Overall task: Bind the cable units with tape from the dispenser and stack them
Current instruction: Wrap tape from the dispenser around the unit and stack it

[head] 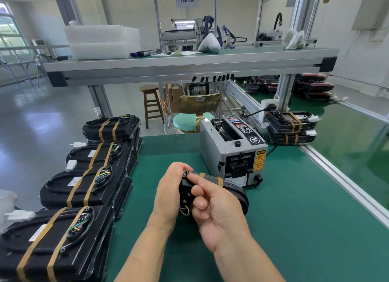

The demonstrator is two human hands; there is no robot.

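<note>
A black cable unit (233, 192) stands on its edge over the green mat, gripped by both hands. My left hand (168, 195) clasps its near left side. My right hand (212, 210) pinches its top edge, where two tan tape bands (211, 177) cross it. Coloured wires (184, 210) show between my hands. The grey tape dispenser (233, 149) sits just behind the unit, its outlet facing me. Stacks of taped black units (84, 185) line the left edge of the table.
Two more taped units (291, 126) are stacked right of the dispenser beside an aluminium rail (336, 176). A raised shelf (185, 64) spans the back. A stool (150, 105) and a green chair (191, 118) stand beyond the table's far edge.
</note>
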